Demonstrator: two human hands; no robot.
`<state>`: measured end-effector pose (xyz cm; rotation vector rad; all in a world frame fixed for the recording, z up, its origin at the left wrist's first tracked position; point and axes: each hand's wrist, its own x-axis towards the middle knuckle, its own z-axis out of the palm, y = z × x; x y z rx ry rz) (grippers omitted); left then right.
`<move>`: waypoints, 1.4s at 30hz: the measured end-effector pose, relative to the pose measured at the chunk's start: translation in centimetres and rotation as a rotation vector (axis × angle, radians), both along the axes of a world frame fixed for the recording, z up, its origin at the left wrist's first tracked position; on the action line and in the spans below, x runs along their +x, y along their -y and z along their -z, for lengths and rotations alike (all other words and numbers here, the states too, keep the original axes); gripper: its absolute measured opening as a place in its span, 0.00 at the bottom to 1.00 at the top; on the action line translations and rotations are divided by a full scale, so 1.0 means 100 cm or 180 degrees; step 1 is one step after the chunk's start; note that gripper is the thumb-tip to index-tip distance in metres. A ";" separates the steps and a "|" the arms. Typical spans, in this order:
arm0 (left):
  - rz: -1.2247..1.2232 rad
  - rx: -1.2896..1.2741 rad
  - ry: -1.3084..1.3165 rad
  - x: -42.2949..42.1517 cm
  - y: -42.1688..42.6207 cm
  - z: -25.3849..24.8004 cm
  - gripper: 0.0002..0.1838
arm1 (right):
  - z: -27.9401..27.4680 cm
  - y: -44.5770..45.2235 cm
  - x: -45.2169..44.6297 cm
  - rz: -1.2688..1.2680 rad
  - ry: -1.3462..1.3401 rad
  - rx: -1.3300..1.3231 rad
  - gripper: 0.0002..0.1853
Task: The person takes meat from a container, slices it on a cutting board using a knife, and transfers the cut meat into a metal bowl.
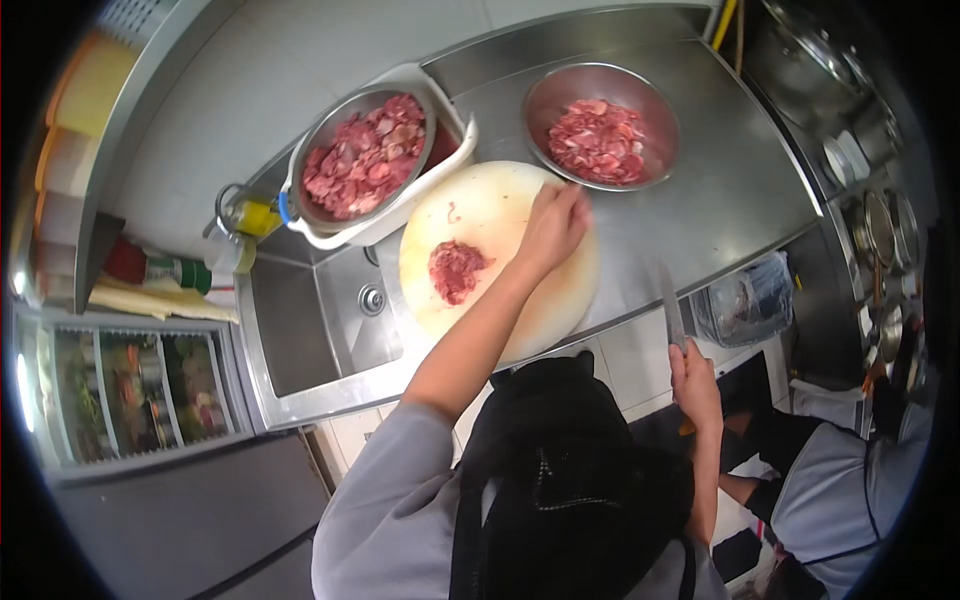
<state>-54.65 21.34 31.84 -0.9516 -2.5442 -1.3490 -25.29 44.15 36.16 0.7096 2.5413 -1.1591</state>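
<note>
Over the far right part of the round cutting board (505,330), close to the bowl's near rim, my left hand (560,225) is closed with its fingers curled under. Whatever those fingers may hold is hidden. A piece of raw meat (457,272) lies on the board, left of my forearm, with a small scrap above it. My right hand (693,378) grips a knife (670,300) by its handle, out in front of the counter's edge, blade pointing up and away. Sliced raw meat (597,142) sits in the metal bowl (655,95) behind the board.
More meat fills a metal basin (430,140) resting on a white tub (460,150) at the back left. A sink (300,340) lies left of the board. Below the counter at right hangs a clear plastic-lined bin (745,300). A co-worker (830,480) stands at the lower right.
</note>
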 end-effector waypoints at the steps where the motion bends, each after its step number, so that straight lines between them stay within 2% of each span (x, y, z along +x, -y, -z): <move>1: -0.0011 0.0294 -0.0161 -0.021 -0.014 -0.013 0.14 | -0.008 0.003 -0.002 0.0123 0.0144 -0.0104 0.20; 4: -0.0299 -0.0108 -0.0519 -0.057 -0.023 -0.030 0.19 | 0.029 -0.012 0.011 -0.0122 -0.0227 0.0258 0.21; 5: -0.0079 -0.0273 -0.0429 -0.059 -0.009 -0.046 0.23 | 0.034 -0.017 0.013 -0.0194 -0.0352 0.0386 0.20; 6: 0.0154 -0.0445 -0.0335 -0.060 0.010 -0.060 0.26 | 0.027 -0.015 0.011 -0.0216 -0.0341 0.0391 0.20; 8: -0.0434 -0.0908 -0.0013 -0.027 0.074 -0.076 0.31 | 0.004 -0.007 0.005 0.0049 0.0063 0.0027 0.20; 9: -0.1083 -0.1367 0.0137 -0.009 0.109 -0.059 0.38 | 0.003 -0.006 0.004 0.0068 0.0064 0.0009 0.20; 11: -0.2004 -0.1942 0.0915 0.035 0.156 -0.038 0.40 | 0.003 -0.005 0.002 0.0073 0.0192 -0.0087 0.20; 13: -0.1747 -0.2139 0.0381 0.054 0.197 0.026 0.35 | 0.027 -0.004 0.002 -0.0092 0.0081 0.0098 0.20; 14: -0.1751 -0.2142 0.0396 0.053 0.198 0.028 0.35 | 0.035 -0.003 0.000 -0.0251 -0.0056 0.0290 0.20; 16: -0.1694 -0.0761 0.1196 0.049 0.197 0.027 0.27 | 0.025 0.004 -0.013 -0.0382 -0.0018 0.0211 0.20; 17: -0.1700 -0.0749 0.1211 0.046 0.194 0.026 0.27 | 0.020 0.008 -0.021 -0.0495 -0.0004 0.0132 0.19; 19: -0.1435 0.0034 0.1254 0.041 0.173 -0.005 0.21 | 0.010 0.014 -0.031 -0.0487 -0.0063 0.0148 0.19; 20: -0.1321 0.0126 0.1741 0.044 0.156 -0.034 0.20 | 0.007 0.016 -0.033 -0.0472 -0.0124 0.0149 0.19; 21: -0.1295 0.0136 0.1759 0.043 0.151 -0.022 0.20 | 0.005 0.018 -0.035 -0.0451 -0.0108 0.0167 0.19; 23: -0.0328 -0.0948 0.0097 0.045 0.142 0.010 0.24 | 0.002 0.021 -0.034 -0.0433 -0.0296 0.0275 0.19; 24: -0.0408 -0.1336 0.0726 0.068 0.137 0.009 0.35 | 0.001 0.022 -0.030 -0.0423 -0.0287 0.0303 0.19; 25: -0.0394 -0.1321 0.0730 0.079 0.141 0.014 0.35 | 0.001 0.024 -0.025 -0.0444 -0.0295 0.0341 0.19; 26: -0.0522 -0.0873 0.0955 0.080 0.151 0.024 0.37 | 0.002 0.026 -0.023 -0.0436 -0.0322 0.0366 0.19; 28: -0.0637 -0.0197 0.0140 0.078 0.169 0.042 0.34 | 0.004 0.025 -0.018 -0.0345 -0.0164 0.0239 0.19; 29: -0.0638 -0.0200 0.0186 0.086 0.181 0.045 0.34 | 0.005 0.025 -0.014 -0.0324 -0.0016 0.0111 0.19; 31: -0.0654 -0.0855 0.0612 0.089 0.192 0.017 0.26 | 0.013 0.027 -0.012 -0.0394 -0.0151 0.0276 0.19; 32: -0.0604 -0.0959 0.0210 0.089 0.194 0.012 0.18 | 0.015 0.030 -0.010 -0.0467 -0.0275 0.0430 0.19; 36: -0.0543 -0.1028 0.0751 0.083 0.197 0.008 0.17 | -0.002 0.047 -0.025 -0.0488 -0.0202 0.0285 0.18; 38: -0.0855 0.0177 0.1617 0.080 0.191 0.006 0.22 | -0.004 0.052 -0.029 -0.0584 -0.0347 0.0392 0.18; 39: -0.0852 0.0184 0.1617 0.077 0.193 0.008 0.22 | -0.005 0.053 -0.030 -0.0584 -0.0347 0.0400 0.18; 41: -0.0847 0.0891 0.2084 0.068 0.200 0.015 0.27 | -0.005 0.055 -0.031 -0.0548 -0.0301 0.0365 0.18; 42: -0.0744 0.0927 0.1863 0.062 0.202 0.015 0.27 | -0.002 0.054 -0.030 -0.0555 -0.0321 0.0367 0.18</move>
